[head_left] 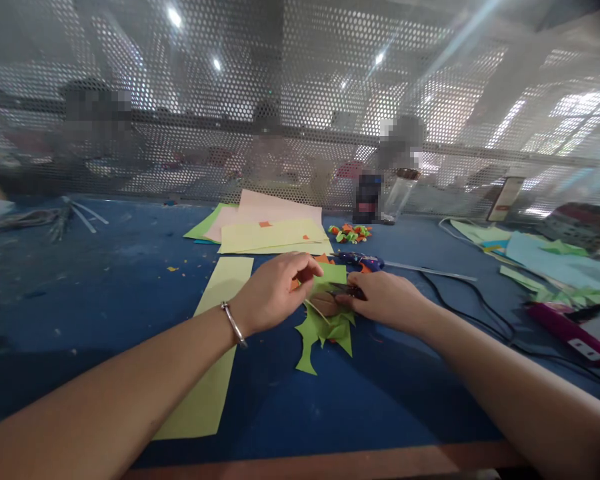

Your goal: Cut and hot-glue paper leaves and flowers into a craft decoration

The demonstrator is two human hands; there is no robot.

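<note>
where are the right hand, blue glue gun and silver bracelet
right hand [389, 298]: head view, back of the hand
blue glue gun [369, 261]: head view, its body
silver bracelet [233, 323]: head view, its band

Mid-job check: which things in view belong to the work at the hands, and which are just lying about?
Likely part of the work:
Dark metal scissors, apparently, partly hidden in the right hand
Jagged bright-green paper scraps, by the hands
Blue plastic glue gun, unheld, just beyond

Likely just lying about:
Clear cylindrical bottle with brown lid, at the back
Pale blue paper sheet, far right
</note>
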